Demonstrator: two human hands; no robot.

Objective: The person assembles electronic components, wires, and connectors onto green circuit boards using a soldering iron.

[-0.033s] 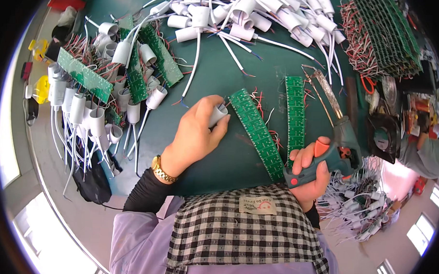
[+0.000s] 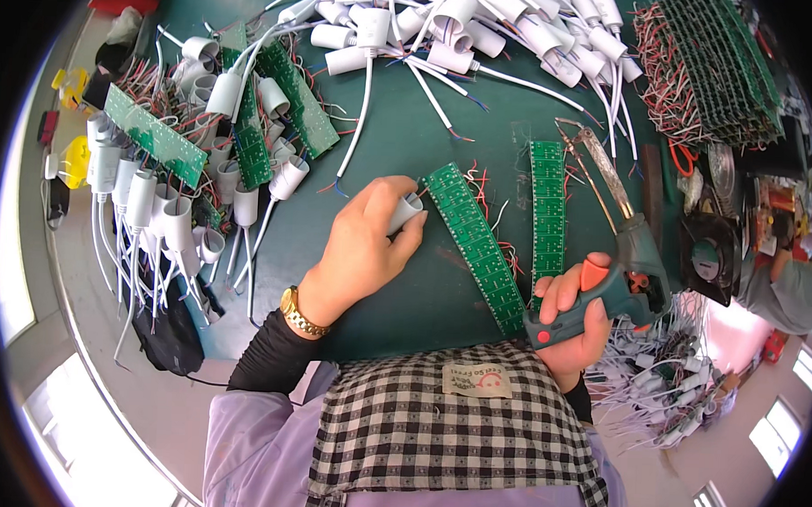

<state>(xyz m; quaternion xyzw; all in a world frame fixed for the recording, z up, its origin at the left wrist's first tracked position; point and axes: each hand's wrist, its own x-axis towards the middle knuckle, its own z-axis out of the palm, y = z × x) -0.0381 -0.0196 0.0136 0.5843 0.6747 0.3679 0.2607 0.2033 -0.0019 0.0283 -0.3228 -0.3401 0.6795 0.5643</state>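
My left hand [image 2: 361, 252] is closed round a small white cylindrical housing [image 2: 405, 212], its rim showing between thumb and fingers; the rest is hidden by the hand. Just right of it a green circuit board strip [image 2: 474, 242] lies slanted on the table, thin red and white wires along its right edge. A second green board strip [image 2: 548, 214] lies nearly straight, farther right. In my right hand [image 2: 577, 335] is a dark soldering gun [image 2: 637, 244] with an orange trigger. Its metal tip points away from me, above and right of the second strip.
White housings with cables [image 2: 449, 58] pile up at the far edge. On the left, boards with wired housings [image 2: 155, 137] form a heap. Stacked boards [image 2: 712, 67] stand far right, near a black fan-like device [image 2: 708, 255]. More cabled housings [image 2: 670, 379] sit low at right.
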